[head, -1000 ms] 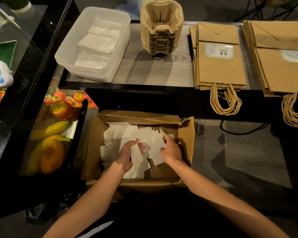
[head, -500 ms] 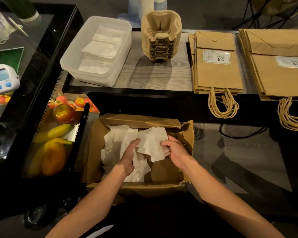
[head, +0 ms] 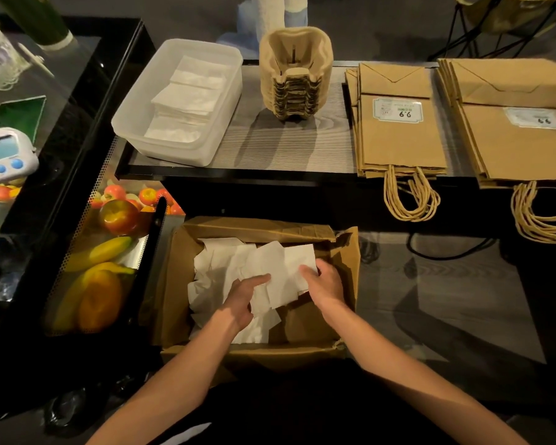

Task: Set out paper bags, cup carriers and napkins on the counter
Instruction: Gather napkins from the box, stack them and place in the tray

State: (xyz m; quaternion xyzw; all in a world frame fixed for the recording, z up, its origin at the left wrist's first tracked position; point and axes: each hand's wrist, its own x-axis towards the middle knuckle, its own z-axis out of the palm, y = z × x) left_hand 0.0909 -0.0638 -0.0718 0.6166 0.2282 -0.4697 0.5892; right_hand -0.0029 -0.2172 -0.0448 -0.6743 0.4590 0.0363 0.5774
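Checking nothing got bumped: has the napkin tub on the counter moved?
No. The napkin tub keeps its gap left of the cup carrier stack.

Box napkins are looking like soft, crinkly matt paper; box is showing rough, creased cardbd; tub looking smooth frosted plastic; cup carriers rough pulp; bags matt kraft paper.

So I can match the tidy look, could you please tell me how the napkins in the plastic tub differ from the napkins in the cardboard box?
The napkins in the plastic tub lie flat in neat stacks; the napkins in the cardboard box lie jumbled at all angles. The tub napkins sit untouched on the counter; the box napkins sit lower, some gripped by the left hand and right hand. Both are white paper.
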